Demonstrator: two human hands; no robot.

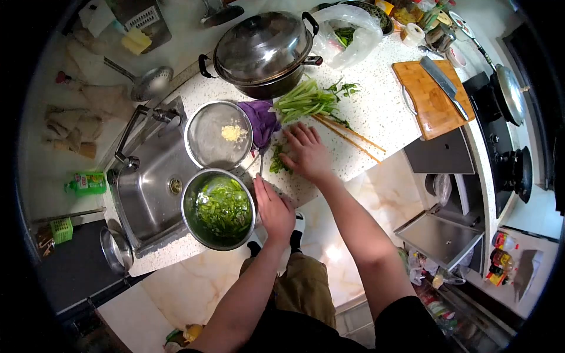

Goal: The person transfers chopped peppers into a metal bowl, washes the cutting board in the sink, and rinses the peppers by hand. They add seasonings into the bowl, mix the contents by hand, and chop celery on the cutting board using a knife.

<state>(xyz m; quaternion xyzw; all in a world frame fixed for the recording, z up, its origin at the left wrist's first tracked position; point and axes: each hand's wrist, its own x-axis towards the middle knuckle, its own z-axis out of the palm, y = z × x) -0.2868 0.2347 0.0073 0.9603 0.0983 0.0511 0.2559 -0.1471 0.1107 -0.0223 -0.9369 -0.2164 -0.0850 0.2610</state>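
My left hand is beside the right side of a steel bowl of chopped greens; its fingers are stretched out, and I cannot tell whether they touch the rim. A thin metal handle lies just beyond its fingertips. My right hand lies on the counter with fingers spread, next to a few loose green leaves. Past it rest a bunch of leafy stalks and a pair of wooden chopsticks. A purple cloth sits left of the stalks.
A round steel strainer or dish holds minced pale yellow bits. Left is the sink. Behind stand a lidded pot and a plastic bag. A cleaver lies on the cutting board; a cabinet drawer is pulled out.
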